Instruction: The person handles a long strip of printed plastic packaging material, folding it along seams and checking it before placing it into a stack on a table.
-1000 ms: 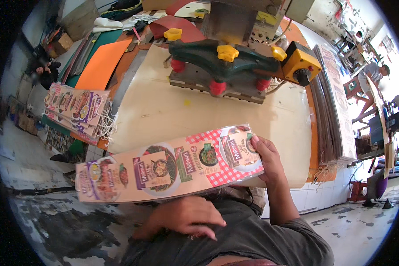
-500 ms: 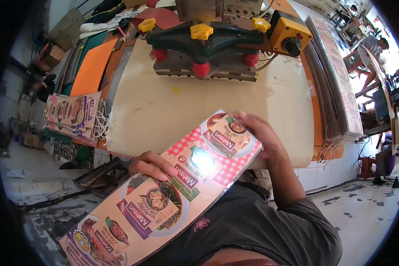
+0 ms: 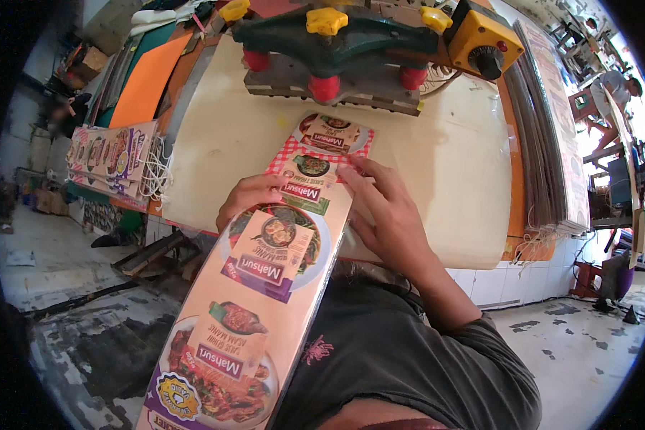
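A long glossy printed strip [image 3: 229,308], peach with food pictures and a red-checked band, slants from my lap up onto the cream worktable. Its far end lies on the table just in front of a green press [image 3: 337,46] with yellow star knobs and red collars. My left hand [image 3: 247,201] holds the strip's left edge, fingers closed over the top; the thumb is hidden. On the opposite edge my right hand [image 3: 387,208] grips with fingertips on the surface and thumb at the side. Whether the strip is one sheet or several layers, I cannot tell.
A yellow control box [image 3: 484,43] with a black dial sits beside the press. Tall stacked printed sheets [image 3: 552,136] line the right side. Similar strips with white cords [image 3: 115,158] lie at left, near an orange sheet [image 3: 150,79]. A seated person [image 3: 613,97] is far right.
The strip has swung to a steeper angle, and its far end has moved away from me toward the press. Both hands have shifted along with it, still on its edges.
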A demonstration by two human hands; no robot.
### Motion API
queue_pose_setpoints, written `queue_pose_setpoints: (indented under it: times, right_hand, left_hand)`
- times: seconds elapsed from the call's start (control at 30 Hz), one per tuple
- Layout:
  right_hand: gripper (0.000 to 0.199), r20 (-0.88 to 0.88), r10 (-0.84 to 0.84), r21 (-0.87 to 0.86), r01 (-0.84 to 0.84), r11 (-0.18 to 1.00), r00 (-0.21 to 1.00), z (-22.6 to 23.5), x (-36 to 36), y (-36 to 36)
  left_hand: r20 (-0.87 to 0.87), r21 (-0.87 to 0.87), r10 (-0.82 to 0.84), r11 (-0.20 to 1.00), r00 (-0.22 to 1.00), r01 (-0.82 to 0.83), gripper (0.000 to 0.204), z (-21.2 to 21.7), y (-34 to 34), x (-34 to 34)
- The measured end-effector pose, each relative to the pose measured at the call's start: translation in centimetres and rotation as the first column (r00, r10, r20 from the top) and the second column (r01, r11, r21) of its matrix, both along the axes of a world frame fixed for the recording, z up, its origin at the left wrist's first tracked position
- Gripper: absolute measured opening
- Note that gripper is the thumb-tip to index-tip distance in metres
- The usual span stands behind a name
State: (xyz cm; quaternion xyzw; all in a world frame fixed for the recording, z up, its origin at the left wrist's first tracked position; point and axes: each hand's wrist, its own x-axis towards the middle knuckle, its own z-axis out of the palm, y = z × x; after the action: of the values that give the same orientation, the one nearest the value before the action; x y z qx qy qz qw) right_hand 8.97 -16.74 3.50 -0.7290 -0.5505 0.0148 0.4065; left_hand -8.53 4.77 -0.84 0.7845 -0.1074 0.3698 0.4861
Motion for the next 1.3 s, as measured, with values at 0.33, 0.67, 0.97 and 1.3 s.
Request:
queue_pose_setpoints:
  times: [0.33,0.67,0.97,1.3]
  right_hand:
    - [0.047,0.375,-0.114,-0.192,0.197,0.961,0.92,-3.0,1.0,1.3]
    - [0.053,0.323,-0.101,-0.242,0.185,0.953,0.941,-4.0,1.3,1.4]
    - [0.053,0.303,-0.096,-0.249,0.176,0.952,0.948,-4.1,1.3,1.5]
    - [0.054,0.296,-0.092,-0.266,0.175,0.948,0.951,-4.1,1.4,1.6]
  left_hand:
    - [-0.294,0.514,0.452,0.817,0.842,-0.259,0.05,2.2,-2.8,-2.0]
    - [-0.485,0.391,0.332,0.91,0.809,-0.139,0.06,3.5,-3.0,-1.5]
    - [-0.548,0.334,0.299,0.935,0.781,-0.124,0.059,2.7,-2.3,-1.5]
    - [-0.542,0.343,0.325,0.928,0.775,-0.15,0.054,2.6,-2.4,-1.3]
